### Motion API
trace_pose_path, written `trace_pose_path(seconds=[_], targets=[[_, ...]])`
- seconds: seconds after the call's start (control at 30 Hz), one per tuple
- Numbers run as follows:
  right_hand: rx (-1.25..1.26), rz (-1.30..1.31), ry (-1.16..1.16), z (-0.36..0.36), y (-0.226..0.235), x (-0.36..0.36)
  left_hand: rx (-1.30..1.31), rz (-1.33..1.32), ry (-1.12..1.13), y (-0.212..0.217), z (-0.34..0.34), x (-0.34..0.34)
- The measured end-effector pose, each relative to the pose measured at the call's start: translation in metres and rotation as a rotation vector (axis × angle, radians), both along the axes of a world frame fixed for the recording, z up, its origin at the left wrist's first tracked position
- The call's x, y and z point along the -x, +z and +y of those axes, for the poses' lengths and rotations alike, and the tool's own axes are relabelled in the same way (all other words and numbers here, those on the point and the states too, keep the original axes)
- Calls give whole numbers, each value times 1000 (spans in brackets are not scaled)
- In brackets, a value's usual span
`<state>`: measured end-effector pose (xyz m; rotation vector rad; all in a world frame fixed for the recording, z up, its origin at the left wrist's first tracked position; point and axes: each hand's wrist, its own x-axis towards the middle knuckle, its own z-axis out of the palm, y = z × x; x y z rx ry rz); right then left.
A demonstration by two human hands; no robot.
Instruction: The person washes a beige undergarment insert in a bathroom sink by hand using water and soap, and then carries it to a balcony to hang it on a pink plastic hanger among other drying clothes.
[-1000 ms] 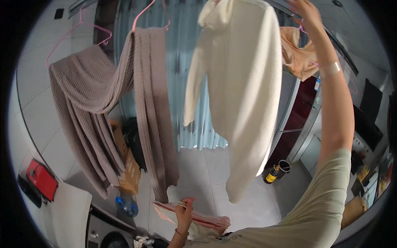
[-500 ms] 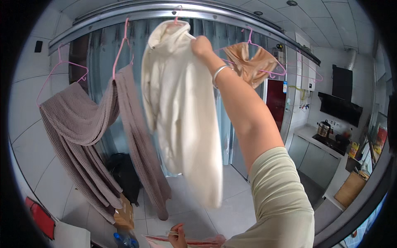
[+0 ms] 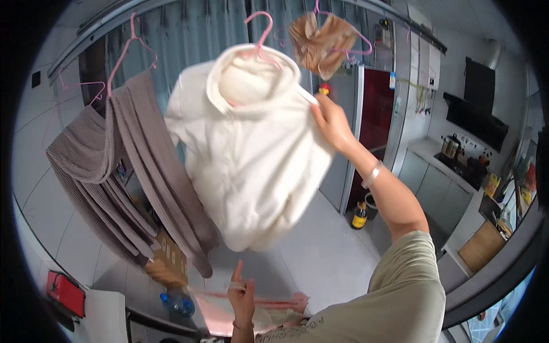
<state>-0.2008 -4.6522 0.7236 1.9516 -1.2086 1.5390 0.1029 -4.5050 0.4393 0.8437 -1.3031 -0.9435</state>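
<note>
A white zip-front hooded jacket (image 3: pixel 251 154) hangs in mid-air on a pink hanger (image 3: pixel 263 31), whose hook is free of the rail. My right hand (image 3: pixel 333 123) is closed on the jacket at its right shoulder, arm stretched out. Low in the picture, my left hand (image 3: pixel 242 297) is raised below the jacket with the index finger stretched up and the other fingers partly bent. It touches no garment. A pale band shows around its fingers. Left of the jacket, a grey-brown waffle-knit cloth (image 3: pixel 143 120) drapes over two pink hangers.
Tan briefs (image 3: pixel 323 43) hang on a pink hanger at upper right. An overhead metal rail (image 3: pixel 94 33) runs before blue-grey curtains (image 3: pixel 189 28). A cardboard box (image 3: pixel 167 257), blue-capped bottles (image 3: pixel 178 304) and a yellow-labelled bottle (image 3: pixel 359 216) stand on the floor. A kitchen counter (image 3: pixel 426 150) lies right.
The jacket has come off the rail, closer to me, and its front and hood now face me. My right hand came down with it. My left hand rose, index finger extended.
</note>
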Motion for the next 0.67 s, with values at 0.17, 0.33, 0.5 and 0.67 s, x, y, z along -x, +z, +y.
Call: trace_pose_path(seconds=[0.17, 0.33, 0.5, 0.67], targets=[[-339, -14, -58, 141, -130, 96, -30, 0, -197, 49, 23, 86], [-539, 18, -43, 294, -236, 147, 137, -47, -343, 63, 46, 201], [-690, -229, -189, 418, -288, 168, -66, 84, -613, 36, 85, 298], [-731, -337, -611, 511, -319, 182, -250, 30, -1322, 13, 116, 395]])
